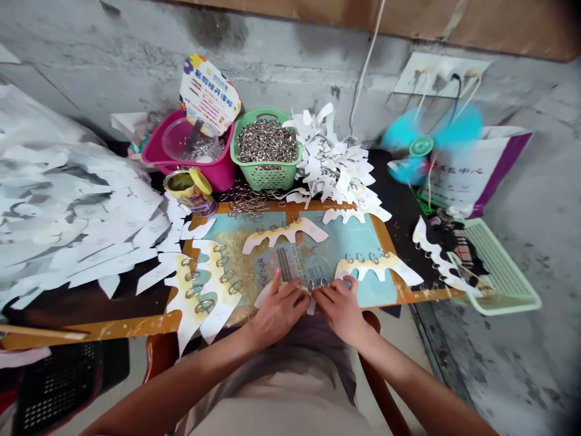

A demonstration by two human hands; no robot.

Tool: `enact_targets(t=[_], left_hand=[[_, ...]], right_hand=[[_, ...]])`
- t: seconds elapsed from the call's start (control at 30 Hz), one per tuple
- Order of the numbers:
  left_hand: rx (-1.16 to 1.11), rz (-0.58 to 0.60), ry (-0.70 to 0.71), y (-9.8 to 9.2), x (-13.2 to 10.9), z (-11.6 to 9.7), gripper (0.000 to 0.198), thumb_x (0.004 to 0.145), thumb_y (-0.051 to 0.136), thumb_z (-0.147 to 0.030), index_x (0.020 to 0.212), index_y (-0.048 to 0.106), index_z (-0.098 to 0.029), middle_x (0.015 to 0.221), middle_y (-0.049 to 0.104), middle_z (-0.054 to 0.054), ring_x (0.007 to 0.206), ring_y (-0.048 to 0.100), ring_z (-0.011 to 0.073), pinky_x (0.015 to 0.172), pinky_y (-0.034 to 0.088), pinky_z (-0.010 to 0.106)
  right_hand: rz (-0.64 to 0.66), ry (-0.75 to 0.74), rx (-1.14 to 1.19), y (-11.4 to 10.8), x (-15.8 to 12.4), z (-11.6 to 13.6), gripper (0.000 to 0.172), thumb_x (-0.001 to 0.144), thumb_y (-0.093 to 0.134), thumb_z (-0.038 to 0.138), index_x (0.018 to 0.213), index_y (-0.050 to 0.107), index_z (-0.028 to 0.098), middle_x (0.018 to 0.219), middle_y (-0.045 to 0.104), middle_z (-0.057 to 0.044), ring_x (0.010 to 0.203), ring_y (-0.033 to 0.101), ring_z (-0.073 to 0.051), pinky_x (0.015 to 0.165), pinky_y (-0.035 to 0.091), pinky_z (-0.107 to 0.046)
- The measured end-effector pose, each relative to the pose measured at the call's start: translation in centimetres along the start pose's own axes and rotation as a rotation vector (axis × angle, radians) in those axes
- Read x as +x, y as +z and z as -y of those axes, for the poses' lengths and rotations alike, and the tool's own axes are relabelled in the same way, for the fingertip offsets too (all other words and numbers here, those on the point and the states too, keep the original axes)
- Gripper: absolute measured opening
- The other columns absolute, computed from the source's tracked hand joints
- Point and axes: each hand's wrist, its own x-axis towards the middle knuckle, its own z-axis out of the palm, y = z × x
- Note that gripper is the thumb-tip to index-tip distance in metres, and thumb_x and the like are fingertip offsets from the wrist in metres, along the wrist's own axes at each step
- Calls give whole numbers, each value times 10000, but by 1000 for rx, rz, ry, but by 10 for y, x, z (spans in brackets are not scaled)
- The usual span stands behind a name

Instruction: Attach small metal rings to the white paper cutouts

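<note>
While the person is working over a paint-stained wooden board [411, 295], the left hand [279, 306] is pinching a white paper strip [310, 307] with curled fingers [290, 289]. Beside it, the right hand [340, 309] is gripping metal rings [316, 283] on that strip with its fingertips [321, 293], at the board's near edge.

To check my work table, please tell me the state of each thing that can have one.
Left hand: pinching the white paper strip.
Right hand: pinching the same strip.
Electric fan: running, blades blurred.
Green plastic basket: full of metal rings.
</note>
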Motion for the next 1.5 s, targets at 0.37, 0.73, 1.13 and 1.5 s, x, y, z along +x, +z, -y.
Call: enact_targets(t=[0.37,0.73,1.13,1.5], left_hand=[[-30,96,-16,-11,-8,-2,250,922,513,-226,1125,652,-182,1153,678,88,1252,508,253,1171,-106,623],[7,82,-117,-16,-15,-3,317,874,570,-247,1178,659,-263,1246,574,134,1323,416,311,1160,14,668],[56,-186,-229,-16,-33,-11,400,833,656,-227,1218,634,-335,1330,500,116,1261,450,324,1139,48,695],[-1251,-210,-878,-26,12,-24,390,881,584,-507,724,516,-157,647,482,-23,559,442,93,520,380,208]], right_hand=[[-17,41,217,-8,-15,-1,257,954,549,245,1184,660,274,1137,718,-42,1056,557,-262,1098,185,-568],[-167,201,376,-31,31,-25,182,860,657,273,1023,714,214,1062,624,-98,1032,547,-269,900,468,-412],[192,351,862,-16,63,-9,199,732,682,169,715,489,213,672,596,37,599,523,-125,583,385,-250],[-192,559,1560,-38,69,33,499,714,785,247,1111,486,276,642,586,91,564,558,-114,586,446,-234]])
